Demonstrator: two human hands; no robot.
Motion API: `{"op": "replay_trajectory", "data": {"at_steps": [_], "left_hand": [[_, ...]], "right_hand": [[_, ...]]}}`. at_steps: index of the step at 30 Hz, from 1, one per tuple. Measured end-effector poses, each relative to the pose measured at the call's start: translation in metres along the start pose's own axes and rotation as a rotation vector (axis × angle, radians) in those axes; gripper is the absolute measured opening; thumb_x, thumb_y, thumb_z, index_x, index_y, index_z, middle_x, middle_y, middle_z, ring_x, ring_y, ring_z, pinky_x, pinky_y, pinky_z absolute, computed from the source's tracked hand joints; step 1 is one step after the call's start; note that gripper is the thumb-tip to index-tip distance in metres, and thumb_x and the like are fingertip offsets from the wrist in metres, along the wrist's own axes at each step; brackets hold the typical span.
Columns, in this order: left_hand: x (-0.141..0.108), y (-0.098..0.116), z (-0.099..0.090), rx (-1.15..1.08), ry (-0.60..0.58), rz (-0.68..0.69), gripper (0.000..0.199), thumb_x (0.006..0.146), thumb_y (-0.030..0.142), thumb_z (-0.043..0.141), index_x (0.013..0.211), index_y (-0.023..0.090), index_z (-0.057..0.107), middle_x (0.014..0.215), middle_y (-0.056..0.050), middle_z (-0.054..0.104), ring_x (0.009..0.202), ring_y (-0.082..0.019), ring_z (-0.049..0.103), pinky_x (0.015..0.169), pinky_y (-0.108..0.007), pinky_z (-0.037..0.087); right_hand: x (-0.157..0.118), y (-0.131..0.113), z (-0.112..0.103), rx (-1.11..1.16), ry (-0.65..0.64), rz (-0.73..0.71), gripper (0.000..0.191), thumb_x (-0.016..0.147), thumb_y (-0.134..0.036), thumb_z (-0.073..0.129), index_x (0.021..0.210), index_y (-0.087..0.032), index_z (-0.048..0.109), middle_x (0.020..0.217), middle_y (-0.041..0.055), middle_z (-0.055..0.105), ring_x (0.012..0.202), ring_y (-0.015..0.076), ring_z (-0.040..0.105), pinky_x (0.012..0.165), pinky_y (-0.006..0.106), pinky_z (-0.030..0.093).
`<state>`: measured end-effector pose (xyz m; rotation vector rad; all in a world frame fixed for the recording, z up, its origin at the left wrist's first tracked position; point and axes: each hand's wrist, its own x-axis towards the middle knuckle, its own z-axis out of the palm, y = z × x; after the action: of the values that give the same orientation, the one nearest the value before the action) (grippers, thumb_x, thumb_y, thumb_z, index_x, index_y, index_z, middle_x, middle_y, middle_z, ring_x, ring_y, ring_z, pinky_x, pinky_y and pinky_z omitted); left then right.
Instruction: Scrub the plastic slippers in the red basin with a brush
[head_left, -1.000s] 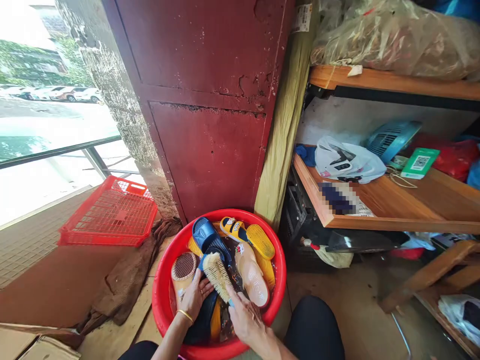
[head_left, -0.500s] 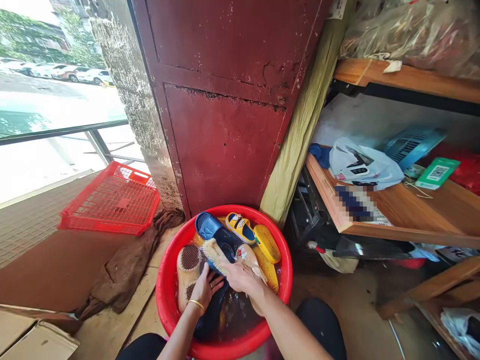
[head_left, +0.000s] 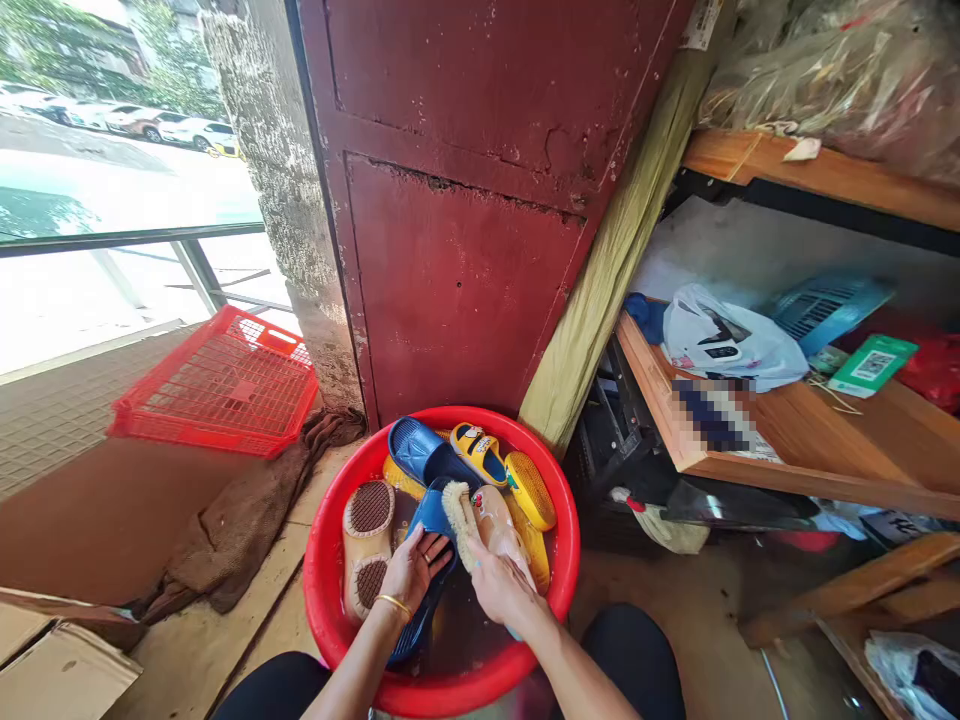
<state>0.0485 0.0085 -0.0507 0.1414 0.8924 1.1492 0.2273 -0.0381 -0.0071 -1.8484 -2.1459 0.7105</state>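
My left hand [head_left: 411,578], a gold bracelet at its wrist, grips a blue slipper [head_left: 433,508] by its middle, fingers across the strap. The slipper slants over the water in a red basin [head_left: 319,600]. In my right hand [head_left: 501,588] is a scrubbing brush [head_left: 457,512] with pale bristles, just right of that slipper; whether the bristles touch it I cannot tell. Around them in the basin lie a second blue slipper [head_left: 420,450], a beige pair [head_left: 369,545] soles up on the left, a beige shoe [head_left: 499,525] with suds, a yellow clog [head_left: 480,452] and a yellow sole [head_left: 531,490].
A maroon door [head_left: 457,300] stands right behind the basin. To the left are a red plastic crate [head_left: 217,390] and a brown cloth [head_left: 232,540]. Wooden shelves [head_left: 817,475] on the right hold a white plastic bag [head_left: 727,340] and a green box [head_left: 874,365].
The brush has swung rightward and more upright, off the blue slippers' middle. The held blue slipper now shows its toe end raised above the water.
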Motion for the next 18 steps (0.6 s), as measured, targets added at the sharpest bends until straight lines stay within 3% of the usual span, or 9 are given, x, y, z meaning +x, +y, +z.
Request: {"op": "replay_trajectory", "data": {"at_steps": [4, 7, 9, 12, 14, 18], "left_hand": [[-0.001, -0.001, -0.002, -0.003, -0.010, 0.029, 0.010, 0.091, 0.029, 0.065, 0.093, 0.020, 0.069, 0.099, -0.007, 0.074, 0.089, -0.020, 0.072, 0.093, -0.043, 0.058], [-0.002, 0.000, 0.000, 0.109, -0.016, 0.100, 0.021, 0.079, 0.039, 0.076, 0.084, 0.020, 0.068, 0.088, -0.005, 0.072, 0.083, -0.020, 0.069, 0.086, -0.041, 0.057], [-0.003, -0.002, 0.004, 0.376, -0.084, 0.225, 0.034, 0.073, 0.052, 0.077, 0.072, 0.019, 0.065, 0.078, -0.005, 0.068, 0.076, -0.020, 0.065, 0.077, -0.037, 0.055], [-0.005, -0.008, 0.014, 0.810, -0.227, 0.401, 0.055, 0.072, 0.067, 0.068, 0.050, 0.021, 0.048, 0.052, 0.002, 0.045, 0.056, -0.014, 0.046, 0.058, -0.029, 0.039], [-0.004, -0.012, 0.018, 0.863, -0.239, 0.405, 0.062, 0.071, 0.069, 0.066, 0.044, 0.024, 0.034, 0.047, 0.007, 0.026, 0.051, -0.009, 0.025, 0.052, -0.027, 0.024], [-0.002, -0.016, 0.015, 0.943, -0.245, 0.404, 0.058, 0.078, 0.063, 0.059, 0.045, 0.023, 0.032, 0.049, 0.007, 0.022, 0.055, -0.008, 0.017, 0.055, -0.030, 0.013]], "right_hand": [[0.022, -0.017, -0.014, -0.037, 0.001, 0.009, 0.057, 0.098, -0.017, 0.043, 0.154, -0.019, 0.052, 0.115, 0.0136, 0.079, 0.104, 0.0269, 0.076, 0.091, 0.034, 0.055], [0.007, -0.007, -0.017, -0.080, -0.066, -0.078, 0.060, 0.096, -0.019, 0.046, 0.156, -0.029, 0.050, 0.116, 0.0098, 0.079, 0.100, 0.0264, 0.077, 0.087, 0.034, 0.057], [-0.007, 0.002, -0.021, -0.139, -0.089, -0.141, 0.060, 0.095, -0.022, 0.047, 0.154, -0.034, 0.051, 0.122, 0.0077, 0.078, 0.100, 0.0257, 0.077, 0.085, 0.032, 0.059], [-0.015, 0.003, -0.035, -0.262, -0.064, -0.146, 0.058, 0.098, -0.024, 0.045, 0.154, -0.036, 0.051, 0.123, 0.0067, 0.077, 0.102, 0.0239, 0.076, 0.087, 0.030, 0.059], [-0.006, -0.005, -0.043, -0.331, -0.052, -0.132, 0.059, 0.101, -0.024, 0.044, 0.158, -0.035, 0.045, 0.122, 0.0069, 0.077, 0.104, 0.0229, 0.075, 0.090, 0.031, 0.058], [0.008, -0.008, -0.037, -0.375, -0.047, -0.116, 0.060, 0.104, -0.023, 0.043, 0.163, -0.030, 0.036, 0.121, 0.0101, 0.076, 0.106, 0.0237, 0.074, 0.091, 0.033, 0.057]]}}
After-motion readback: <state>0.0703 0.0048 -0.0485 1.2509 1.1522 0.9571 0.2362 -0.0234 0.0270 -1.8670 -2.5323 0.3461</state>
